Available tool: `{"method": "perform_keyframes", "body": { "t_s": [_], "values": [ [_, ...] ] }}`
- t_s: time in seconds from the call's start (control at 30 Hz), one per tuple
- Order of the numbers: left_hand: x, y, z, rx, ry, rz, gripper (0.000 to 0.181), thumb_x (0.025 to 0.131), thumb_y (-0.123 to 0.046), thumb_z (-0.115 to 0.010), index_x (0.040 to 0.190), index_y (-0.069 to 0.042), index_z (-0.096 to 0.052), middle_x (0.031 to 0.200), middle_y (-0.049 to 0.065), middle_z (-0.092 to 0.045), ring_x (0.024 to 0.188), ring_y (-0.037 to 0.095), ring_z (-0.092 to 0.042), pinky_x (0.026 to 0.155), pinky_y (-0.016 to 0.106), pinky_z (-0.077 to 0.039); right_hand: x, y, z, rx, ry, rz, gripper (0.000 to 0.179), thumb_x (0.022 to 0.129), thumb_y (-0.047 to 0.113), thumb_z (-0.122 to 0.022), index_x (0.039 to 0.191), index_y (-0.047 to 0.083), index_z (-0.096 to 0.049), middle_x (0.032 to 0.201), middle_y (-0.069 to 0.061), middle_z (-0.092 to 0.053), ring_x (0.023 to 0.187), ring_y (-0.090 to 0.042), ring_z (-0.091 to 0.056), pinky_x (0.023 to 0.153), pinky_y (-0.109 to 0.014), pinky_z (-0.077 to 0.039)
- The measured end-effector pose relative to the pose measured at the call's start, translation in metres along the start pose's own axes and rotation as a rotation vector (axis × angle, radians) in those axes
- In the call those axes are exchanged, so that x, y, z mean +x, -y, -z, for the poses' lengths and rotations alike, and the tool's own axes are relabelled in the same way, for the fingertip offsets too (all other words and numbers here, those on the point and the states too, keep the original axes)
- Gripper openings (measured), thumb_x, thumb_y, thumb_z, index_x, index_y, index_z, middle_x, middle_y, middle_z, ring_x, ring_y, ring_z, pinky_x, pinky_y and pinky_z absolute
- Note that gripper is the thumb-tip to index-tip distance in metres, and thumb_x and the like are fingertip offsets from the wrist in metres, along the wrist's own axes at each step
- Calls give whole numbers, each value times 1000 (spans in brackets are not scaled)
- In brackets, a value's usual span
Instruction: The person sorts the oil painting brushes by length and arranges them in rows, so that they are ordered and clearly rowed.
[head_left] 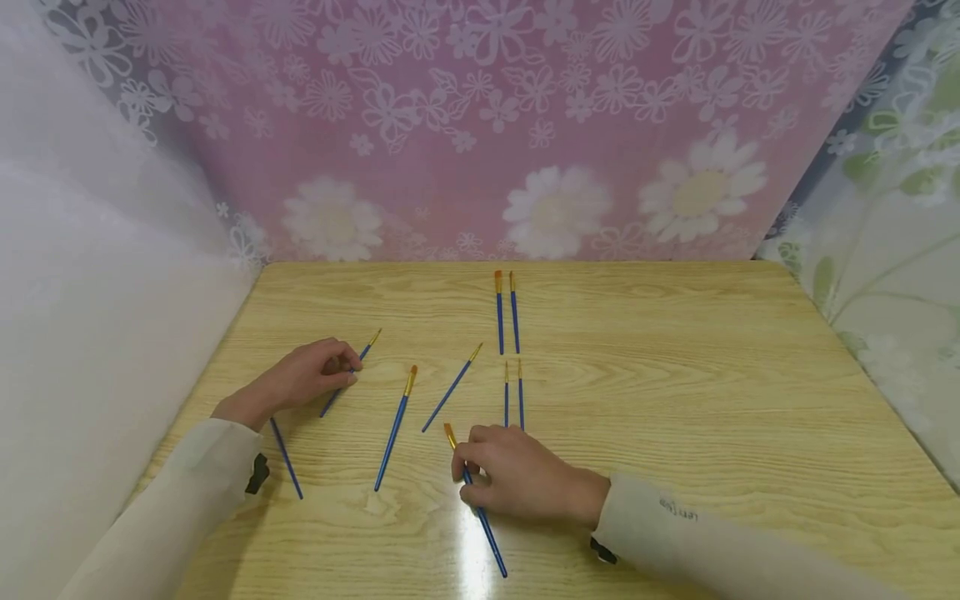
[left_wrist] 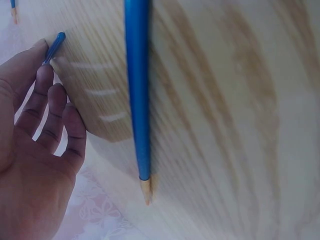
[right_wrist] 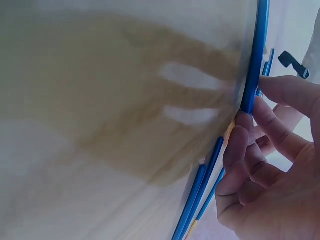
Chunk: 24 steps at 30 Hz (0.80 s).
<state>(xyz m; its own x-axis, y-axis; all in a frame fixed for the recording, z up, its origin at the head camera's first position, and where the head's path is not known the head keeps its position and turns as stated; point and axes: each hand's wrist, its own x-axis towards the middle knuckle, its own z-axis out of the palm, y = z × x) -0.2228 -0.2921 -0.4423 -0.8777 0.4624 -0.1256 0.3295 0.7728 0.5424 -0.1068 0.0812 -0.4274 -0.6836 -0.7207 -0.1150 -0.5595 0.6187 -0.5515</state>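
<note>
My left hand [head_left: 311, 375] pinches a thin blue paintbrush [head_left: 371, 342] between thumb and forefinger, the bristle end pointing to the far right. In the left wrist view the same pinch shows at the brush's blue handle [left_wrist: 56, 44]. Under the left wrist lies another paintbrush [head_left: 287, 458], its upper part hidden by the arm. My right hand [head_left: 517, 473] has thumb and fingers around a thicker flat paintbrush [head_left: 491, 537], bristles up and left, handle toward me. In the right wrist view the fingertips close on its blue handle [right_wrist: 255, 60].
Between the hands lie a thick paintbrush [head_left: 393, 429] and a thin slanted paintbrush [head_left: 452, 387]. Two upright flat brushes [head_left: 500, 321] lie side by side at the back, with two thin brushes [head_left: 521, 396] below them. A floral cloth [head_left: 450, 150] hangs behind the wooden table [head_left: 675, 358].
</note>
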Motion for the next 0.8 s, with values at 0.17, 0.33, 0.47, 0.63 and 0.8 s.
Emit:
{"method": "perform_keyframes", "body": {
  "t_s": [0.17,0.33,0.47,0.63,0.8],
  "values": [
    [0,0,0,-12,14,13,16,108,-18,-71,123,-13,-70,111,3,-68,90,15,-60,87,42,-53,-2,3,-2,5,20,38,11,100,17,-75,109,24,-79,94,11,-61,79,-2,-50,74,-22,-45],
    [0,-1,0,-12,21,23,16,109,-20,-71,124,-13,-69,113,3,-69,92,15,-61,89,43,-53,-5,4,-3,39,28,60,19,102,8,-69,111,22,-79,99,8,-61,78,-1,-50,73,-19,-47],
    [-1,-4,2,-8,17,22,15,109,-18,-71,123,-14,-70,112,2,-69,91,15,-60,89,43,-52,-6,6,-3,47,18,73,24,102,2,-65,109,21,-78,100,7,-61,80,0,-50,73,-19,-47],
    [-1,-5,2,-8,6,17,15,108,-18,-72,123,-13,-70,112,2,-69,91,15,-60,88,42,-52,-5,9,-2,39,11,70,28,100,-3,-63,107,20,-78,100,6,-64,82,-1,-52,74,-19,-48],
    [-1,-5,2,-7,2,10,15,108,-17,-72,122,-13,-71,111,2,-70,91,15,-61,88,43,-53,-4,10,-2,2,3,74,26,103,1,-63,111,18,-80,101,4,-67,80,0,-52,72,-18,-48]
  ]
}}
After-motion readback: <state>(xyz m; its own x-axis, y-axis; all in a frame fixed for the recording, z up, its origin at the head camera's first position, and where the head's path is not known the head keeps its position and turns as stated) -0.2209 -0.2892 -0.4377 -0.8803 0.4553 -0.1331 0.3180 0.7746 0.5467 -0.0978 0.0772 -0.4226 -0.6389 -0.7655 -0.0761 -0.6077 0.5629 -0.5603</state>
